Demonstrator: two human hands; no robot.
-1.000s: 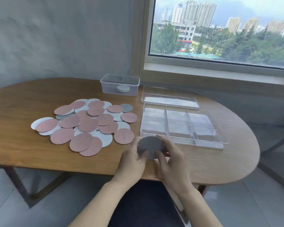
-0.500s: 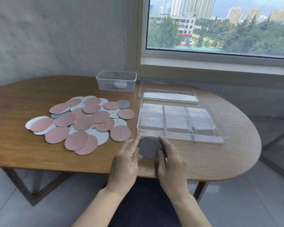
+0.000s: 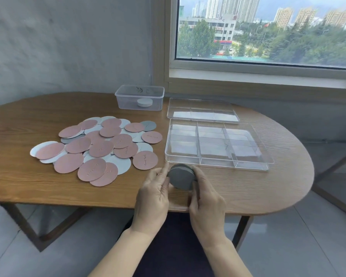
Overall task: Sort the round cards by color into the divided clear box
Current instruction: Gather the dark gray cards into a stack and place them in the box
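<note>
Left grip (image 3: 152, 193) and right grip (image 3: 205, 198) hold the gray cards (image 3: 181, 178) by the clear box (image 3: 218, 165) near edge; pink pile (image 3: 100, 148) sits center left.

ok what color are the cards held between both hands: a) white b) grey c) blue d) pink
b: the left hand and right hand hold a grey stack between them, just in front of the box.
</note>
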